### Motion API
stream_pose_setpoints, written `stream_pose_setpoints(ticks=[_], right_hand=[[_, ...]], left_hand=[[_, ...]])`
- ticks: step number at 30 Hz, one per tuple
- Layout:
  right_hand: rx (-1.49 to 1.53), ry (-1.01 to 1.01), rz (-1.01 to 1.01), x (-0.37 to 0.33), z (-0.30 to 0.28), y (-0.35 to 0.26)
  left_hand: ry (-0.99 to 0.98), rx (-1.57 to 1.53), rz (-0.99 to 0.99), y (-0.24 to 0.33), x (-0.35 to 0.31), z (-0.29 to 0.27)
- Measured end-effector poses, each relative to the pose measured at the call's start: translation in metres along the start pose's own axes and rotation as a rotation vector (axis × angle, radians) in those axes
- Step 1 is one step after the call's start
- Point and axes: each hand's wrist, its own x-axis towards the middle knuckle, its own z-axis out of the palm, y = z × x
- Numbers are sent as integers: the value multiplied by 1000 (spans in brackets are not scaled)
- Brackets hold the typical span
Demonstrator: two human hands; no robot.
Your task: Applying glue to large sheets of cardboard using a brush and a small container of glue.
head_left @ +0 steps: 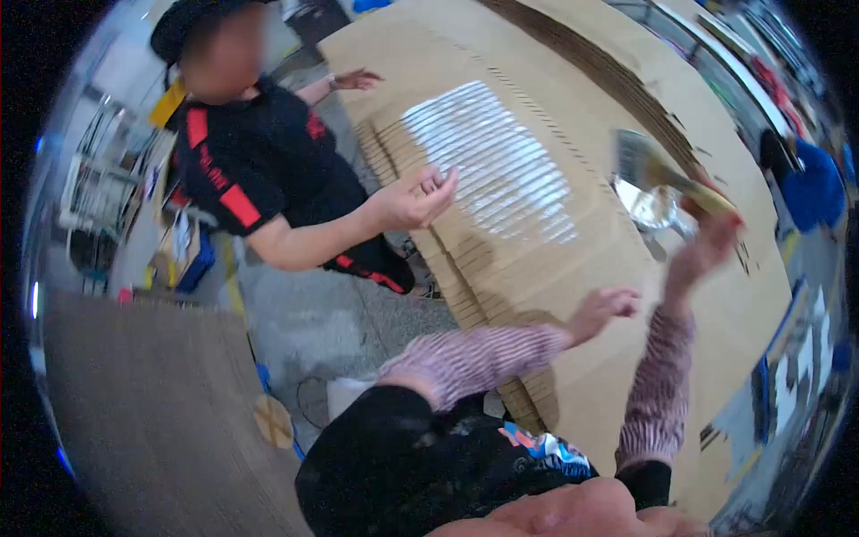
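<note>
My right hand (713, 234) is closed around the handle of a wide flat brush (678, 179), held over the cardboard and blurred by motion. Just below the brush lies a shiny silver dish (658, 208), its contents hard to make out. My left hand (607, 313) hovers over the near part of the cardboard stack (591, 264), fingers loosely bent and apart, with nothing visible in them. To the left of the dish, a glossy striped patch (492, 166), wet-looking or covered in clear film, spreads across the stepped cardboard edges.
A co-worker in a black shirt with red stripes (259, 161) stands at the left side of the stack, one hand (416, 201) raised near the glossy patch. Brown cardboard (152, 403) fills the lower left. A blue object (810, 183) is at far right.
</note>
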Motion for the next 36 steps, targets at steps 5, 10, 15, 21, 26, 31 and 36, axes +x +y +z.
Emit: stream_pose_setpoints(ticks=[5, 10, 15, 21, 26, 31, 36], right_hand=[[234, 334, 196, -28, -86, 20], [748, 315, 507, -75, -194, 69], [532, 397, 379, -144, -347, 57], [666, 382, 457, -201, -395, 47], [762, 602, 575, -269, -477, 35], [637, 924, 676, -283, -494, 56], [790, 687, 548, -256, -438, 27]], left_hand=[[83, -480, -431, -98, 140, -13], [655, -144, -448, -205, 248, -115], [792, -344, -462, -258, 301, -9], [1103, -249, 0, -255, 315, -75], [824, -405, -298, -251, 296, -32], [520, -409, -573, -279, 265, 22], [362, -302, -635, -294, 221, 56]])
